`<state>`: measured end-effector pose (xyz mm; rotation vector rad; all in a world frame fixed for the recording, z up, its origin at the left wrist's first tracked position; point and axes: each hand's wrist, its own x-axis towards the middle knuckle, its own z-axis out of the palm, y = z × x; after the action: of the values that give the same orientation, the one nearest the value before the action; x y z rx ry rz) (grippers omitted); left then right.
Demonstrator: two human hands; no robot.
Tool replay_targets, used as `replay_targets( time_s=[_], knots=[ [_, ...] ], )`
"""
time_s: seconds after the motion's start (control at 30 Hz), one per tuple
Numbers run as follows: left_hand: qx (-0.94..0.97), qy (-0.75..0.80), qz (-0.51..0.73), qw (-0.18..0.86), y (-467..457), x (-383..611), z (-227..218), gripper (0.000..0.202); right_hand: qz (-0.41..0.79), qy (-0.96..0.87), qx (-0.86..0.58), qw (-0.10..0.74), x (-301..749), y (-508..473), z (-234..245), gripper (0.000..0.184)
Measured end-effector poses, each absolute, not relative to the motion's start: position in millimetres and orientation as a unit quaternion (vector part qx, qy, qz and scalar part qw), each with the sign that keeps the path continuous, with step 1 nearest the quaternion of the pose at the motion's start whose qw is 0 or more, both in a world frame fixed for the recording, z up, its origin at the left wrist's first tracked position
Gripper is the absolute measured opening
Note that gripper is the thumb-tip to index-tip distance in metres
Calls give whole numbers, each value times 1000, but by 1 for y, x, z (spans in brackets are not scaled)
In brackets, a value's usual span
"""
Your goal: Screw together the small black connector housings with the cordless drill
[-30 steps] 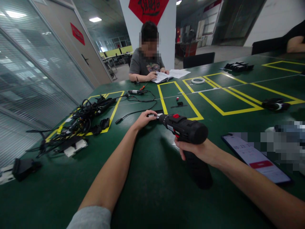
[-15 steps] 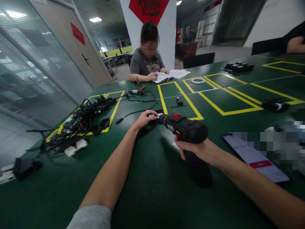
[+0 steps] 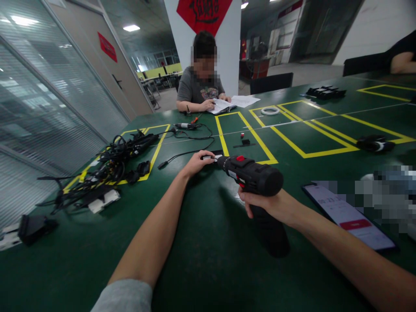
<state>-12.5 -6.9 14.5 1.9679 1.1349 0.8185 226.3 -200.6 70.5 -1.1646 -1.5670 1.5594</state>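
My right hand (image 3: 271, 206) is wrapped round the grip of a black cordless drill (image 3: 253, 175) with red buttons, held above the green table (image 3: 208, 260). The drill's nose points away from me to the left. My left hand (image 3: 196, 162) is closed at the drill's tip, pinching a small white and black part (image 3: 209, 157) there; what it is I cannot make out. A small flat black piece (image 3: 217, 152) lies just behind the fingers.
A tangle of black cables and adapters (image 3: 107, 167) lies left. A phone (image 3: 349, 215) rests right of my forearm. Small parts (image 3: 244, 139) sit inside yellow tape boxes. A tape ring (image 3: 269, 110) and black trays (image 3: 326, 91) lie farther off. A person (image 3: 201, 84) writes on papers (image 3: 227, 104) across the table.
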Motion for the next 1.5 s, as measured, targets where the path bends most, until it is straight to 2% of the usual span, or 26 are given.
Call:
replay_targets(
  time_s=[1.5],
  knots=[
    [764, 445, 308, 352, -2, -15, 11, 31, 590, -593, -446, 319, 225, -200, 72, 10]
  ],
)
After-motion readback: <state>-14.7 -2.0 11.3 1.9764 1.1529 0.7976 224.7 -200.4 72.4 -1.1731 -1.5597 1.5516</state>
